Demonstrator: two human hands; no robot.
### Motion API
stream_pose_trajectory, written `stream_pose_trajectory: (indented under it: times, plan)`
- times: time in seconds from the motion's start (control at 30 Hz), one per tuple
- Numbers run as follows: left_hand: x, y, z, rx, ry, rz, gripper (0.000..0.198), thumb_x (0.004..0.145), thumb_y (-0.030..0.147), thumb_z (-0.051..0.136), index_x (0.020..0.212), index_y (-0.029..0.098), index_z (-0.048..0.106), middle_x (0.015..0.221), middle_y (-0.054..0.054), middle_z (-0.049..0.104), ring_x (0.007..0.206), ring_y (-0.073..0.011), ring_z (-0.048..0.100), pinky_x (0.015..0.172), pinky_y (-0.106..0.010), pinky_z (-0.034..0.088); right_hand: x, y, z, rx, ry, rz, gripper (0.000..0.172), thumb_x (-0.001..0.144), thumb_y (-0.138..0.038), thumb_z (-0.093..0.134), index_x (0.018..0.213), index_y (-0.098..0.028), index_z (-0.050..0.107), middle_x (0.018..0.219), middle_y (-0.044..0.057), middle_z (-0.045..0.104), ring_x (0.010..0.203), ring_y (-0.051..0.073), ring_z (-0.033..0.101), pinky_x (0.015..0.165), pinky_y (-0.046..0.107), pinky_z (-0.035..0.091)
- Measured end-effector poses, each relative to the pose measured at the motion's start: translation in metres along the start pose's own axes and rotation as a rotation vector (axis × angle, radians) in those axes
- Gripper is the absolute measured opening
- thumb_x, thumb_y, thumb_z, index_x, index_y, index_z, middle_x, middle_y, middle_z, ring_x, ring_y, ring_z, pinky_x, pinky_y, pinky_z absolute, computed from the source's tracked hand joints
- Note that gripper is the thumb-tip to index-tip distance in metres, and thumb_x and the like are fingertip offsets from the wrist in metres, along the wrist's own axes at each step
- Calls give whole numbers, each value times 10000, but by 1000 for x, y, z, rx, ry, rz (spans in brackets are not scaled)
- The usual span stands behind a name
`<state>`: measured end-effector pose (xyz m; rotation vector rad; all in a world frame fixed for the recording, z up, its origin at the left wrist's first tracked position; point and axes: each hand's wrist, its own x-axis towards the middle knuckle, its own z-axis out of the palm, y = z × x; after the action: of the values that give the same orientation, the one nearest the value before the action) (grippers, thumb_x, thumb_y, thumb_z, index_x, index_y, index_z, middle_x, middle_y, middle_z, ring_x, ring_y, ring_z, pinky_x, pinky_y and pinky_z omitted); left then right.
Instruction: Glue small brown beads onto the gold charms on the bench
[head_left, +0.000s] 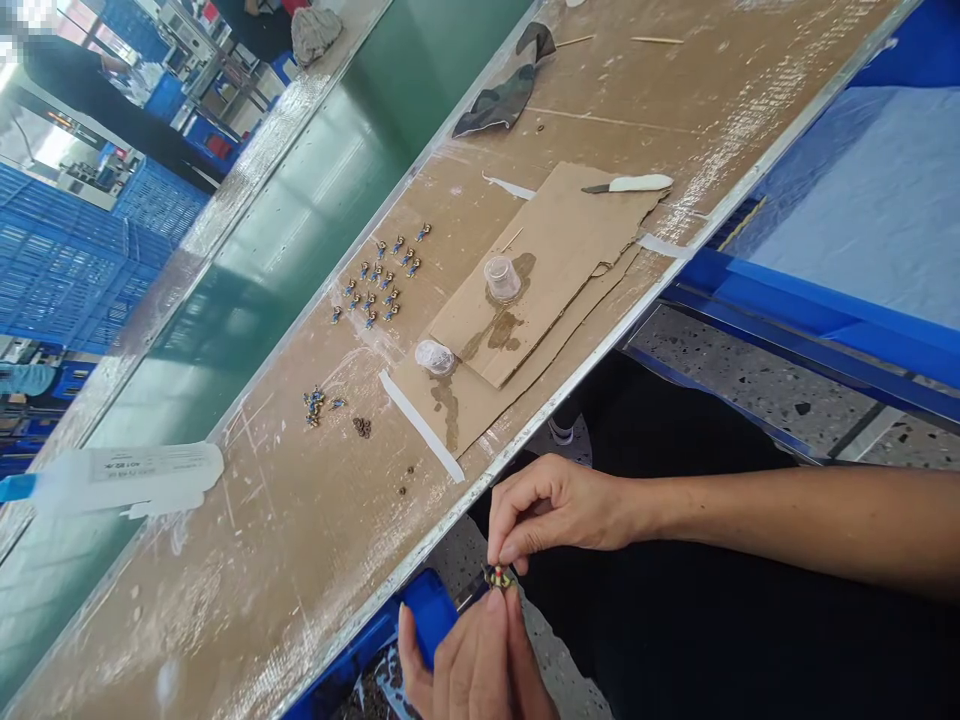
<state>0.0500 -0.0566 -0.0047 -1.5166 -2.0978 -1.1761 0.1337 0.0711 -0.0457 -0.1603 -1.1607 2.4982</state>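
We pinch a tiny painted figurine [498, 577], partly hidden, between the fingers of our right hand [566, 508] and frame-cropped left hand [480, 660], off the scuffed brown worktop [225, 570]; blue plastic crates [56, 265] beyond

A tiny yellow figurine [498, 577] with red and dark patches, pinched between left hand [474, 655] and right hand [566, 508], beside the near edge of the desk [300, 560].

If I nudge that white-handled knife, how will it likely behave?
The knife should stay stiff, given its straight handle. It looks slim, so probably light. Lying flat on the cardboard, it may slide or pivot rather than roll.
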Motion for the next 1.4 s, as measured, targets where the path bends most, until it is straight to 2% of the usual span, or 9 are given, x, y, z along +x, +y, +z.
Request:
stream_pose_trajectory:
  times: [0.43,0.53,0.63,0.73,0.87,1.0,1.17,1.33,1.4]
  plan:
    - [0,-3,1,-66,9,-81,120,695,130,715,717,245,686,615,50,699,520,-117,605,1080,-504,291,-1,-1,0,-174,11,-154,191,777,-258,650,822,-79,700,817,58,632,614,36,587,620,154,495]
    - [-5,-7,-1,-173,-21,-291,64,731,177,701,732,241,697,662,41,705,604,-131,642,1097,-489,283,-1,-5,2,-256,24,-195,176,798,-223,622,845,-72,700,812,60,638,621,34,584,635,152,497]
    - [-10,-16,0,-327,7,-536,66,751,205,691,812,230,696,733,22,716,696,-145,669,963,-419,464,-1,-8,4,-279,66,-198,195,815,-238,599,857,-76,699,809,56,639,624,37,585,647,158,501]
    - [-14,-30,4,-741,-6,-840,111,724,289,724,802,233,668,663,55,665,609,-95,628,773,-317,562,-2,-10,7,-274,111,-173,205,815,-258,595,852,-84,695,807,49,635,631,44,587,647,166,503]
    - [-18,-48,7,-1172,-128,-1161,168,710,365,732,773,234,648,626,77,562,603,-50,575,809,-307,553,-2,-12,9,-314,117,-166,212,804,-273,607,862,-91,699,809,42,624,651,52,587,642,162,497]
    - [-21,-52,5,-1327,-274,-1217,119,723,325,732,777,242,668,654,70,570,645,-55,589,866,-341,534,-3,-14,9,-347,108,-167,205,808,-264,602,868,-100,709,819,44,635,688,60,599,685,165,492]
    - [-21,-44,5,-1383,-181,-1261,94,765,338,693,785,251,663,672,80,591,691,-51,603,881,-312,530,-3,-12,10,-352,104,-210,209,812,-260,603,870,-92,713,811,50,641,709,64,608,720,168,488]
    - [-21,-50,5,-1364,-324,-1204,99,752,364,699,783,272,680,700,58,629,731,-86,633,883,-349,530,-3,-12,11,-329,104,-191,178,800,-236,614,847,-96,712,795,43,639,685,56,602,709,163,491]
    - [-18,-50,5,-1376,-324,-1178,88,744,353,709,765,273,677,663,64,615,682,-75,623,838,-324,547,-4,-13,12,-304,89,-180,193,810,-245,602,856,-90,708,804,52,646,689,66,610,706,174,501]
